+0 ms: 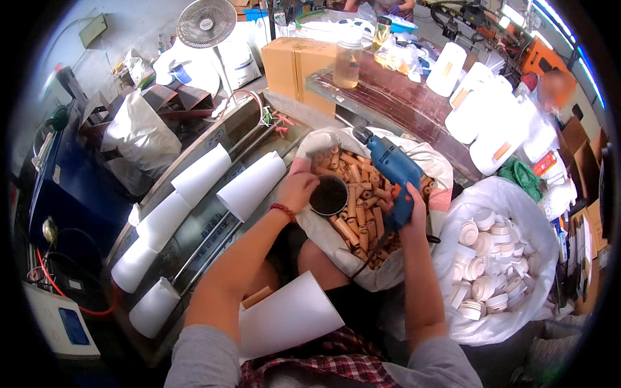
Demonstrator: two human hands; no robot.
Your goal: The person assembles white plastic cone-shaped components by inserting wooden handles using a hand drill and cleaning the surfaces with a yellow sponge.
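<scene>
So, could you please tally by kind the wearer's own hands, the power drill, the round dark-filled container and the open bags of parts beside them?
Hands: 2 (left hand, right hand)
Blue power drill: 1
Round dark-filled container: 1
Open bags: 2 (sack of brown tubes, plastic bag of white parts)
Total: 6

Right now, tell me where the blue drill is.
In the head view, the blue drill is right of centre, held in the right hand above the open sack of brown cylinders.
</scene>
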